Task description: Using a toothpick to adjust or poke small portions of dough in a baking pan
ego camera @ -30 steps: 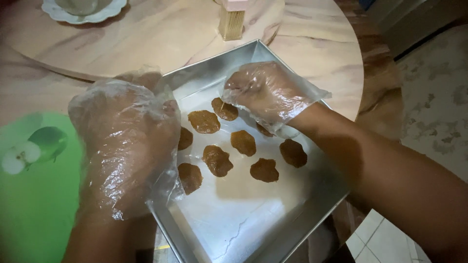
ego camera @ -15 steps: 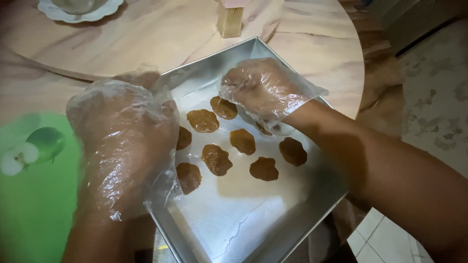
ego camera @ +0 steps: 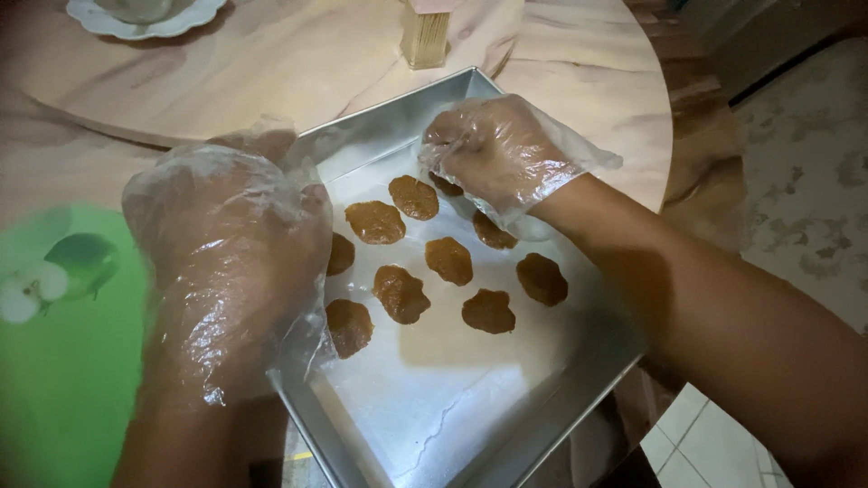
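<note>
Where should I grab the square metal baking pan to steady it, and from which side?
Grip the metal pan by its raised rim on the near-left edge, beside the left hand, coming from outside over the wall. The thin upright rim suits a pinch, and that side stays clear of the brown dough pieces and the right hand working at the far end.

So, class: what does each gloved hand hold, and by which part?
Left hand grips the metal tray by its left rim. Right hand presses a brown dough piece, holding nothing.
</note>
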